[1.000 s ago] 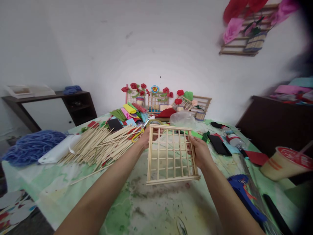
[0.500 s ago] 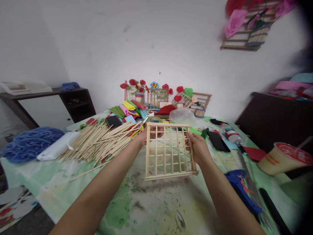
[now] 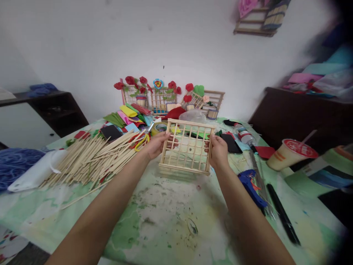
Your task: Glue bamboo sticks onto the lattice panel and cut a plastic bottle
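Observation:
A square lattice frame of pale wooden sticks (image 3: 186, 150) is held up over the table, tilted, its lower edge towards me. My left hand (image 3: 160, 144) grips its left side, with some fingers behind the bars. On the right side, my right hand (image 3: 217, 148) is closed round the edge, thumb in front. A large loose pile of thin sticks (image 3: 88, 158) lies to the left of my left hand. Yellow-handled scissors (image 3: 143, 142) rest on the pile's right end, close to my left hand.
Beyond the frame are a tape roll (image 3: 160, 127), coloured paper (image 3: 128, 111) and finished lattices with red flowers (image 3: 163, 100). At right lie a blue glue gun (image 3: 252, 188), a phone (image 3: 231, 143), a bottle (image 3: 244, 134), a black pen-like object (image 3: 282, 213) and a drink cup (image 3: 289, 154).
The camera view has shifted right and down. The lattice has changed its tilt, its lower edge now slanting down to the right. Both hands still hold it.

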`<state>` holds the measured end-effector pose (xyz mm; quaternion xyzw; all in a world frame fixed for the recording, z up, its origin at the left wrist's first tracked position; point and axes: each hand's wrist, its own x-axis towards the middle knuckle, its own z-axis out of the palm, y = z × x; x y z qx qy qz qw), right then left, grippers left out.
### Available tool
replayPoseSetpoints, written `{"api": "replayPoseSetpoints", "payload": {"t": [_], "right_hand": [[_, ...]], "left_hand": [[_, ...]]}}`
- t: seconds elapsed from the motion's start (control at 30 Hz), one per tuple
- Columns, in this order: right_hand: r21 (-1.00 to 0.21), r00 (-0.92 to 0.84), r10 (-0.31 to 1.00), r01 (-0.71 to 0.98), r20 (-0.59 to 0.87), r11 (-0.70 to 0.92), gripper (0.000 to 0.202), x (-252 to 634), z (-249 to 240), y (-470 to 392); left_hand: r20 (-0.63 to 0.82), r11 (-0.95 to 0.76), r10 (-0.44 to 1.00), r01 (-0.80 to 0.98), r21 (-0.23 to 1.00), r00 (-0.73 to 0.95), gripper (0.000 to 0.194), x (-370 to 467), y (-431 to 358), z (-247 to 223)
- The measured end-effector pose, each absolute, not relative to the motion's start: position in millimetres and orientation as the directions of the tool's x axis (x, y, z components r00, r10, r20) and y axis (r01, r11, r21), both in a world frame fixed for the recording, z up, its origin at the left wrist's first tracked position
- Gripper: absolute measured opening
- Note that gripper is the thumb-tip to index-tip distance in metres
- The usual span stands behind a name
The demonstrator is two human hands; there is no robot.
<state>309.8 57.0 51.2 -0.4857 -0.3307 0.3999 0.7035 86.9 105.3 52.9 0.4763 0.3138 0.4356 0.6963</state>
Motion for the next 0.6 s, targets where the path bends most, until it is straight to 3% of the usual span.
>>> {"api": "replayPoseSetpoints", "payload": {"t": [0.2, 0.37, 0.6], "right_hand": [[-0.966, 0.452, 0.888, -0.180, 0.088, 0.187, 0.038, 316, 54, 53], [-0.979, 0.423, 0.904, -0.156, 0.057, 0.135, 0.035, 319, 47, 56], [-0.970, 0.243, 0.970, -0.231, 0.019, 0.077, 0.039, 321, 37, 58]], "left_hand": [[0.005, 0.120, 0.922, -0.298, 0.947, 0.387, 0.016, 92, 99, 54], [-0.039, 0.156, 0.921, -0.273, 0.949, 0.388, 0.018, 91, 97, 57], [-0.095, 0.189, 0.940, -0.269, 0.944, 0.329, 0.015, 84, 102, 59]]}}
